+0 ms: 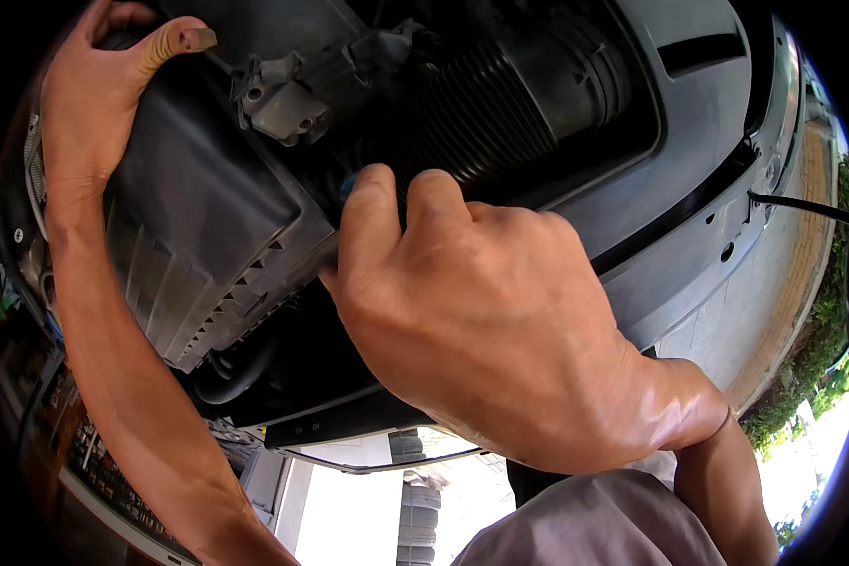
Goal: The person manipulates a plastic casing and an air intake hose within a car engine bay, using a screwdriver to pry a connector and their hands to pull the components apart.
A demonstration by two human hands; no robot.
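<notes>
A black ribbed air filter housing (198, 198) fills the left side of the engine bay. My left hand (94, 104) lies at its far left end, thumb stretched out to the right across the black plastic, the other fingers partly cut off by the picture's rim. In the middle, my right hand (481, 302) is closed, its back toward me. Its fingers curl down beside the housing's right edge; a small bluish spot shows by the fingertips, but what they hold is hidden. Just beyond the knuckles runs a black corrugated intake hose (481, 113).
A black plastic bracket (283, 99) with connector-like openings sits beyond the housing. The grey body panel (698, 217) edges the bay on the right, with a black rod (802, 205) sticking out. Stacked tyres (418, 524) stand below. Greenery and paving lie at far right.
</notes>
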